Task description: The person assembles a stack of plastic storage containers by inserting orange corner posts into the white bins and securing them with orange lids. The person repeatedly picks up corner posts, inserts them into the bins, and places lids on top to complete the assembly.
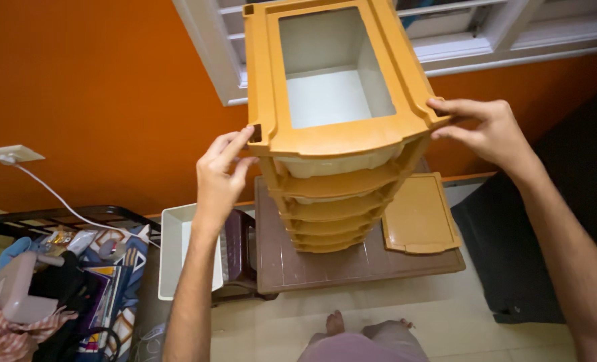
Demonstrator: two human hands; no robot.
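Head view: left hand (pixel 221 177) and right hand (pixel 483 127) pinch opposite rims of the orange drawer tower (pixel 339 144), its top compartment (pixel 329 94) seemingly empty between them.

A tall orange drawer tower (pixel 332 134) is gripped at its top frame by the left hand (pixel 221 175) and right hand (pixel 483 127); a loose orange lid (pixel 419 214) is laid beside it on a brown table (pixel 352 265)

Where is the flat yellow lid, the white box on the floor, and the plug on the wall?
flat lid (pixel 419 214), head view, its middle panel.
white box (pixel 172 251), head view, inner wall.
wall socket (pixel 11 155), head view, its plate.
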